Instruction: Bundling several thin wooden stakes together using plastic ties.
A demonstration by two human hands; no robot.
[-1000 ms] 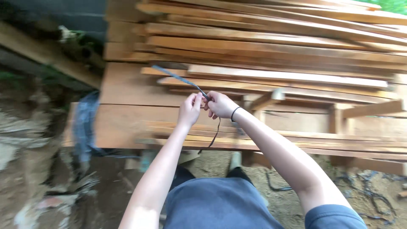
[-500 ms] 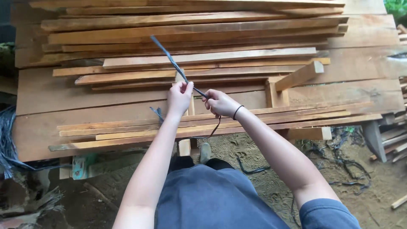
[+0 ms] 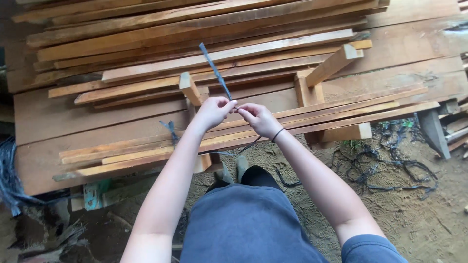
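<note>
— Where the view starts, closest in, what shows?

— Dark blue trousers and a matching sleeve edge at lower right, then two bare forearms reaching out over sandy ground. Toes of grey shoes poke out just beyond the trousers.

— And the hands?

— The left hand is closed, thumb and fingers pinching a thin dark blue strap that rises stiffly up and away to the left over the timber. The right hand sits just beside it, fingertips nearly meeting the left's, also pinched shut on the same strap; a dark tail of it hangs down below the right hand toward the ground. A thin black band circles the right wrist.

— What lies under them?

— Long thin wooden slats along the near edge of a broad plank table (another scrap of blue strap is tied around the slats, left of the hands). Two short wooden blocks stick up at angles just behind the hands.

— Farther off?

— A deep stack of longer battens across the table's back. On the ground to the right, loose black strap offcuts lie tangled; at far left a bundle of dark straps hangs.
</note>
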